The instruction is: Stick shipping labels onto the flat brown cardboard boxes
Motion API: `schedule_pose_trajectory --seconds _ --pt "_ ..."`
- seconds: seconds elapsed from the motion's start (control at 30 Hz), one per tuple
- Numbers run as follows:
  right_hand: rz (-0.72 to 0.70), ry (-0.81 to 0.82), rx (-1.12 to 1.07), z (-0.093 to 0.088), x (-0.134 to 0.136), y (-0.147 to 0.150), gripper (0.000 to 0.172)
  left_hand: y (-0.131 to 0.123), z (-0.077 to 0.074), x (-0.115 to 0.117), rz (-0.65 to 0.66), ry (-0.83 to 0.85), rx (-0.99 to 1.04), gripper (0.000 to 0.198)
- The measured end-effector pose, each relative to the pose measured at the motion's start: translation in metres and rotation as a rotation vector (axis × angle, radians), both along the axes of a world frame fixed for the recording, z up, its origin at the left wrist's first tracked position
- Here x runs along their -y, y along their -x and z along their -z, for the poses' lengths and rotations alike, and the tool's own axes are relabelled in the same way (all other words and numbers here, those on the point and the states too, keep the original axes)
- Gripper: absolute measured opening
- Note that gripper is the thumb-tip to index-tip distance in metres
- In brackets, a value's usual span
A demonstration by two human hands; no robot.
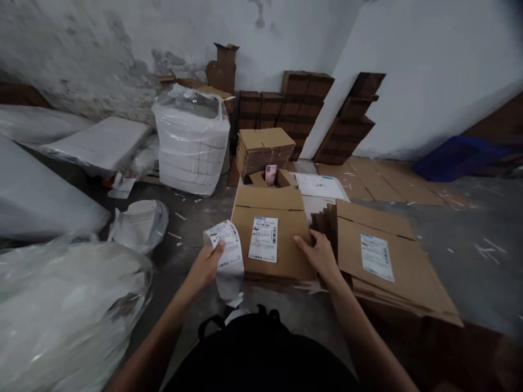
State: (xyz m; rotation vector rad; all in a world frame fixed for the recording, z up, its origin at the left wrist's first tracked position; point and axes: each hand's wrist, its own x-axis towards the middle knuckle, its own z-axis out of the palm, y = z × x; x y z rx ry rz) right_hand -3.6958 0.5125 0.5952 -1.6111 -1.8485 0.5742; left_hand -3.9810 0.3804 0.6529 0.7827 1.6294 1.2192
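My left hand (210, 262) pinches a strip of printed shipping labels (229, 256), which curls and hangs down beside the boxes. In front of me lies a flat folded cardboard box (290, 228) on a stack, with one label (263, 239) stuck on its face. My right hand (316, 251) grips the right edge of this box, thumb on top and fingers over the side. To the right leans another pile of flat cardboard boxes (388, 228), its top one bearing a label (376, 257).
Behind the stack stand more folded boxes (265, 139) and an open carton (257, 178). A white sheet with writing (321, 186) lies beside them. Wrapped white bundles (192, 141) and a large plastic bag (73, 305) fill the left. A blue crate (453, 158) sits far right.
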Motion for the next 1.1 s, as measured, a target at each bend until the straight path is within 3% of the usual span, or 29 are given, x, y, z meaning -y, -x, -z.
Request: schedule_pose_trajectory --seconds 0.1,0.3,0.53,0.63,0.73,0.8,0.9,1.0,1.1 --pt "0.0 -0.016 -0.069 -0.001 0.003 -0.006 0.052 -0.003 0.003 -0.005 0.032 0.025 0.009 0.055" --pt "-0.046 0.094 -0.066 0.007 0.021 -0.007 0.054 0.005 0.007 -0.005 -0.079 0.0 -0.14 0.058" --pt "-0.008 0.006 -0.03 -0.012 0.031 -0.004 0.058 -0.015 0.006 -0.004 -0.161 0.026 0.227 0.06" --pt "0.018 0.01 0.06 -0.018 0.032 -0.005 0.058 -0.012 0.006 -0.001 -0.207 -0.024 -0.023 0.058" --pt "0.002 0.031 0.053 -0.012 0.035 -0.004 0.054 0.001 0.009 0.004 -0.165 0.008 -0.213 0.059" --pt "-0.036 0.061 0.004 -0.006 0.037 -0.003 0.051 0.004 0.01 0.006 -0.115 0.051 -0.213 0.061" --pt "-0.036 0.083 -0.103 -0.005 0.039 -0.003 0.061 -0.002 0.004 0.006 -0.103 0.051 -0.202 0.068" --pt "0.025 0.031 -0.153 -0.016 0.038 -0.005 0.072 -0.012 -0.005 0.007 -0.13 0.041 -0.167 0.071" --pt "0.016 0.051 -0.206 -0.029 0.037 -0.01 0.071 -0.018 -0.009 0.008 -0.162 0.043 -0.11 0.072"
